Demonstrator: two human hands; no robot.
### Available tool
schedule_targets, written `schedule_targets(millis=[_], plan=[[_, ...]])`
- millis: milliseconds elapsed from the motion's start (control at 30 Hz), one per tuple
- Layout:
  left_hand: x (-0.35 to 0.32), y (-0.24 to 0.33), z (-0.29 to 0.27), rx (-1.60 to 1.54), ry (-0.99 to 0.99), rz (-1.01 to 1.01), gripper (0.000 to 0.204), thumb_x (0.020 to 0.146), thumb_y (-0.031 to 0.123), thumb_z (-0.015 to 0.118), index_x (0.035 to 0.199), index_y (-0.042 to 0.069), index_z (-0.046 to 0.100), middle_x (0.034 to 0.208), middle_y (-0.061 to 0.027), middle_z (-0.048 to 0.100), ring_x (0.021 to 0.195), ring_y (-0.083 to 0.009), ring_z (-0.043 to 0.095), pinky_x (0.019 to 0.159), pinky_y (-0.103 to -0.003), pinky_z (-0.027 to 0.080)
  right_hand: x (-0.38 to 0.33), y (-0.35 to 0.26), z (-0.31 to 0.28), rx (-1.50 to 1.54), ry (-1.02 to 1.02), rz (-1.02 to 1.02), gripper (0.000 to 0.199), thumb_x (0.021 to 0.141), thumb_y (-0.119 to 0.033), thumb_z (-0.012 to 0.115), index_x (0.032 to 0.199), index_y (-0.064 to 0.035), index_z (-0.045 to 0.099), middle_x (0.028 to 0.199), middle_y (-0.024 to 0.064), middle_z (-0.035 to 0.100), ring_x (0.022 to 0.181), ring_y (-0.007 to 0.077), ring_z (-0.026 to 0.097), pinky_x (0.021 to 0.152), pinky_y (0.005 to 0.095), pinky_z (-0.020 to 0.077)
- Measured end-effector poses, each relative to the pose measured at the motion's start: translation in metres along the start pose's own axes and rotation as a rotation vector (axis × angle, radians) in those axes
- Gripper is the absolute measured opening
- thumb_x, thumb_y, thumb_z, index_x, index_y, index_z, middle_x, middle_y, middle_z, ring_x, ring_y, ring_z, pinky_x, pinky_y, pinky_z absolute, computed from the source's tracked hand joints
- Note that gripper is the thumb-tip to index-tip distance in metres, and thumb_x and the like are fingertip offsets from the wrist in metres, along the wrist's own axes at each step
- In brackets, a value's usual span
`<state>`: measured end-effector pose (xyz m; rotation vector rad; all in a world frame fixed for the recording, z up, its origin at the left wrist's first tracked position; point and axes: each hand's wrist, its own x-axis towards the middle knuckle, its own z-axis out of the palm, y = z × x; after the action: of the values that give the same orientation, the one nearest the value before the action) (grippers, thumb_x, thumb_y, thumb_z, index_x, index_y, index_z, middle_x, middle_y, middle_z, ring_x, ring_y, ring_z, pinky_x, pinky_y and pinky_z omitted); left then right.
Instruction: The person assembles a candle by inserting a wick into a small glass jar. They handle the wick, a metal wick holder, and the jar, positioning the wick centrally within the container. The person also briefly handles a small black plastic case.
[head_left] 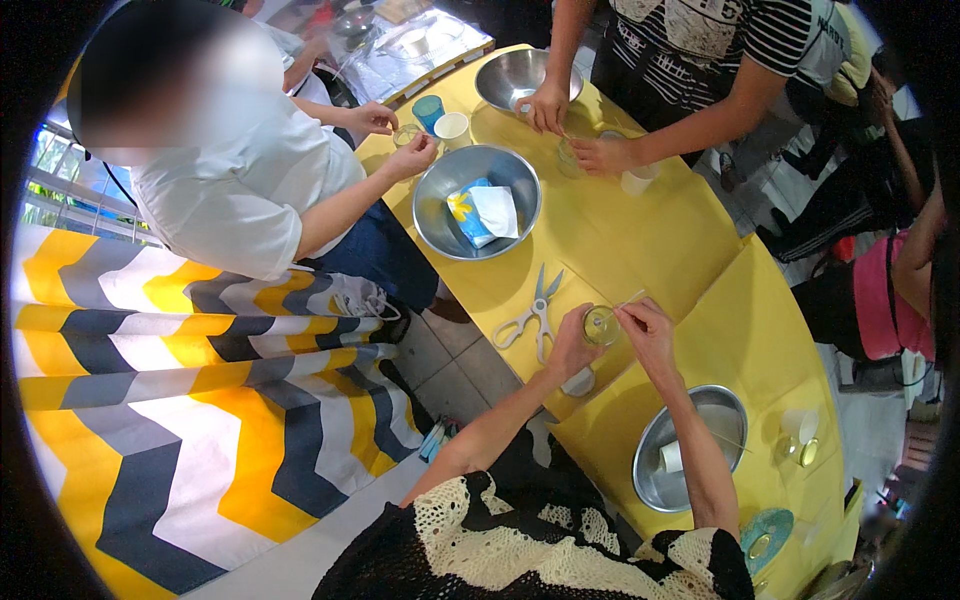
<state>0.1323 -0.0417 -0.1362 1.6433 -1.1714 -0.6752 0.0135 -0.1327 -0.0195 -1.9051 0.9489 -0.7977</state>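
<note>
My left hand [574, 345] is wrapped round a small clear glass jar [601, 324], whose open top faces up. Close to the jar's rim, my right hand [648, 328] pinches a thin white piece like a wick or stick [630, 299]. The jar seems to have a small pale spot inside, too small to make out. To the left of my hands, scissors with grey-white handles [538, 312] lie with blades apart. A small white round thing [579, 381] sits under my left wrist.
A steel bowl [425, 212] holds a tissue pack. Another steel bowl [640, 480], containing a white cup [670, 458], stands by my right forearm. Two people across the yellow table [640, 240] handle glass jars. A chevron curtain [250, 430] hangs at left.
</note>
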Motion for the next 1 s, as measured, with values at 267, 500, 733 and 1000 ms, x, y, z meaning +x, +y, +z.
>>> schedule_targets(millis=[267, 500, 733, 1000], plan=[[0.003, 0.007, -0.005, -0.016, -0.047, 0.058, 0.074, 0.066, 0.015, 0.081, 0.127, 0.001, 0.041, 0.119, -0.0185, 0.05, 0.114, -0.0366, 0.046, 0.099, -0.041, 0.038, -0.001, -0.024, -0.013, 0.032, -0.062, 0.02, 0.009, 0.082, -0.005, 0.068, 0.086, 0.0026, 0.068, 0.071, 0.0079, 0.06, 0.062, 0.0142, 0.054, 0.054, 0.0266, 0.0403], [-0.003, 0.0, -0.006, 0.045, -0.06, 0.084, 0.089, 0.066, 0.022, 0.082, 0.136, 0.001, 0.032, 0.133, -0.0206, 0.04, 0.124, -0.0382, 0.038, 0.105, -0.042, 0.034, -0.002, -0.024, -0.01, 0.02, -0.07, 0.027, 0.008, 0.082, -0.005, 0.069, 0.086, 0.0024, 0.068, 0.071, 0.0085, 0.061, 0.061, 0.014, 0.055, 0.054, 0.0261, 0.0414], [-0.029, 0.026, -0.042, 0.04, -0.028, 0.037, 0.093, 0.072, 0.031, 0.08, 0.141, 0.001, 0.026, 0.139, -0.0216, 0.034, 0.13, -0.0374, 0.033, 0.108, -0.043, 0.031, -0.002, -0.025, -0.01, 0.077, -0.054, 0.021, 0.007, 0.082, -0.003, 0.068, 0.086, 0.0024, 0.068, 0.072, 0.008, 0.062, 0.062, 0.0138, 0.056, 0.055, 0.0254, 0.0425], [-0.032, 0.067, -0.068, -0.054, 0.219, -0.045, 0.056, 0.085, 0.017, 0.068, 0.132, 0.001, 0.042, 0.129, -0.0179, 0.048, 0.121, -0.0293, 0.046, 0.101, -0.036, 0.037, -0.004, -0.038, -0.013, 0.074, -0.075, 0.035, 0.007, 0.082, -0.003, 0.069, 0.086, 0.0028, 0.068, 0.073, 0.0072, 0.062, 0.064, 0.0128, 0.056, 0.057, 0.0247, 0.0426]])
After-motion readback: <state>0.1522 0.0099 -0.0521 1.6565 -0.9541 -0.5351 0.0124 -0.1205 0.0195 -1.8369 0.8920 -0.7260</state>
